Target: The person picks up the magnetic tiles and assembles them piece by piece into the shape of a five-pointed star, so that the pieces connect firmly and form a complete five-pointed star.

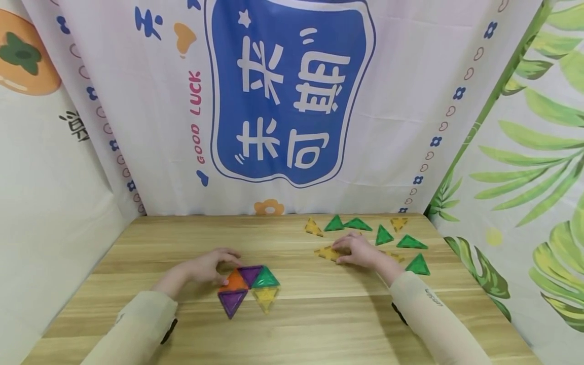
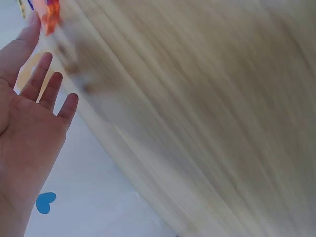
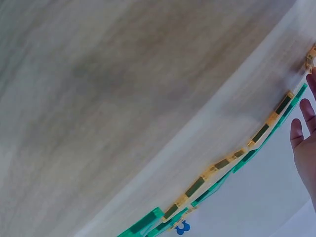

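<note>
A small pattern of translucent triangle tiles lies flat on the table's left-centre: an orange tile [image 1: 235, 281], two purple tiles, one of them the lower purple tile [image 1: 233, 303], a green tile [image 1: 267, 278] and a yellow tile [image 1: 265, 298]. My left hand [image 1: 207, 267] touches the orange tile at its left edge, the other fingers loosely extended, as the left wrist view also shows. Further right, my right hand [image 1: 358, 251] pinches a yellow triangle tile [image 1: 325, 253] between thumb and fingers, close to the tabletop. The right wrist view shows only part of that hand [image 3: 308, 143].
Several loose green and yellow triangles lie around and behind the right hand, among them a green triangle [image 1: 418, 264] and a yellow triangle [image 1: 313, 227]. The wooden table [image 1: 301, 334] meets a printed curtain [image 1: 173, 197] at its back edge.
</note>
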The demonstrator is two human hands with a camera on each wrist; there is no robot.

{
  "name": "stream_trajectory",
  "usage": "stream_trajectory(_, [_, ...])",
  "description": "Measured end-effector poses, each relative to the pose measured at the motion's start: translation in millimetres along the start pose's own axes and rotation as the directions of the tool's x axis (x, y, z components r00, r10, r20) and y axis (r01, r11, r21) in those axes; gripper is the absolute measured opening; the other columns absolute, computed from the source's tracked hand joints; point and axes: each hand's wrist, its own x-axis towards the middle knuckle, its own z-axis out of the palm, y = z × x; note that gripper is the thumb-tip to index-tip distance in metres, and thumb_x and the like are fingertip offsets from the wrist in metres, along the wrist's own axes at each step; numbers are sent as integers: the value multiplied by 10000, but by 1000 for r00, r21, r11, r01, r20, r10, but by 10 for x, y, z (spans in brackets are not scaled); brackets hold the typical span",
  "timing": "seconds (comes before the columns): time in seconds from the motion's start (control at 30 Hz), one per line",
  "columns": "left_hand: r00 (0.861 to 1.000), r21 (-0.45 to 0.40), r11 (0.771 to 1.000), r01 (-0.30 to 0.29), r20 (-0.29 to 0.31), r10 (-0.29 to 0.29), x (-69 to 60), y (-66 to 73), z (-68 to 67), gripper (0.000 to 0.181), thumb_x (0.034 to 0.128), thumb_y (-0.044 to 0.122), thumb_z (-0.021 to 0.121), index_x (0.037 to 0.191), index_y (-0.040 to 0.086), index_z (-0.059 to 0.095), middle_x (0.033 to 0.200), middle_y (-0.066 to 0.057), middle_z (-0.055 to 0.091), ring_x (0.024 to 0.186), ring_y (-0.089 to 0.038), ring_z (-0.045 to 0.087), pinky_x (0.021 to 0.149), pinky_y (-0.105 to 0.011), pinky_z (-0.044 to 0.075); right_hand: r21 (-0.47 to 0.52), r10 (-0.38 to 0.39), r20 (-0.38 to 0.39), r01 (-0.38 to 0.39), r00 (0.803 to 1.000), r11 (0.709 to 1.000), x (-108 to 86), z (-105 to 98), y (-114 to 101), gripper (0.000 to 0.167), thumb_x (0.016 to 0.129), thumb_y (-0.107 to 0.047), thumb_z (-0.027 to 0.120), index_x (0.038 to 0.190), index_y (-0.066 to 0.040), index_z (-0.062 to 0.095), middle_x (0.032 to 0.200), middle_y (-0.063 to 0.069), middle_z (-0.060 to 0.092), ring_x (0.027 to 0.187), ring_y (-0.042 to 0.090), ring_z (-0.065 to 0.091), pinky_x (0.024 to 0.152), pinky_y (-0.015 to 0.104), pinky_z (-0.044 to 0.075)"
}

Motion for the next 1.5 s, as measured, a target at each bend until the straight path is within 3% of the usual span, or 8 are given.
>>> stream_trajectory(0.23, [993,62,992,-107,-52,110,100,17,183,514,824,282,725,1296,138,579,1388,-151,470,1294,-425,368,1041,-605,297,-14,-44,13,44,999,999,7,27,-70,454,825,-360,709,1206,-119,652,1263,25,609,1158,243,496,979,452,394])
stream_trajectory(0.33, [988,87,990,-115,-90,123,134,42,262,558,807,370,729,1294,141,581,1353,-159,497,1256,-404,422,1024,-580,340,-8,-55,22,55,998,998,22,47,-114,461,829,-362,704,1217,-121,645,1269,28,605,1170,241,503,993,438,398])
stream_trajectory(0.47, [990,75,993,-91,-101,98,180,102,307,586,774,391,753,1291,168,591,1352,-192,477,1244,-409,422,1009,-586,351,35,-54,48,52,997,998,46,60,-187,453,838,-333,701,1228,-111,635,1281,44,593,1202,258,500,1024,441,385])
stream_trajectory(0.67, [995,59,995,-78,-63,82,216,176,298,554,770,321,770,1273,152,610,1355,-218,452,1258,-429,388,1017,-604,327,58,-81,86,76,993,995,109,102,-298,451,847,-333,693,1240,-120,629,1294,36,586,1230,244,500,1046,417,381])
stream_trajectory(0.9, [994,65,994,-92,-45,95,242,160,295,564,775,326,767,1289,167,598,1299,-106,486,1209,-329,430,987,-551,376,72,-131,82,126,988,989,216,164,-425,456,832,-345,706,1230,-133,638,1294,31,587,1229,220,501,1051,399,378])
stream_trajectory(1.2, [994,109,989,-101,-31,105,277,171,282,593,757,370,770,1283,157,600,1305,-116,499,1217,-343,438,1001,-543,380,75,-142,88,136,986,988,326,226,-548,440,848,-342,693,1234,-137,636,1301,3,582,1229,202,494,1051,384,378])
stream_trajectory(1.4, [996,103,991,-85,-9,87,354,293,215,528,765,280,783,1237,105,625,1276,-138,513,1184,-339,473,993,-528,397,110,-124,79,115,989,987,343,184,-544,458,853,-335,691,1257,-133,614,1329,29,561,1250,216,480,1064,398,365])
stream_trajectory(1.5, [996,99,991,-92,3,92,457,376,194,518,784,230,770,1252,76,609,1326,-174,478,1231,-370,438,1022,-538,369,148,-62,46,55,997,987,290,83,-447,453,861,-316,687,1269,-141,598,1361,75,529,1283,264,448,1071,451,348])
